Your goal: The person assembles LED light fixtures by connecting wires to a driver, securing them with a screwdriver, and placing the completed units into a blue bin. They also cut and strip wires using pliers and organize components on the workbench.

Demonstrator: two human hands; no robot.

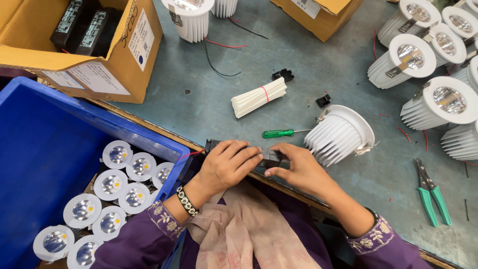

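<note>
Black driver box [269, 158] gripped by left hand [226, 167], right hand [298, 169], table edge

Open brown cardboard box [107, 65] at far left of worktop [308, 84], white rectangular labels [141, 40] on its sides. Second brown cardboard box [318, 15] at top centre, one white label [306, 6] partly visible.

a screwdriver [279, 133] lies between a bundle of sleeves [259, 96] behind and the hands' driver box [271, 158] in front.

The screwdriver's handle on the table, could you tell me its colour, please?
Translucent green handle on the screwdriver, seen in the head view.
</note>
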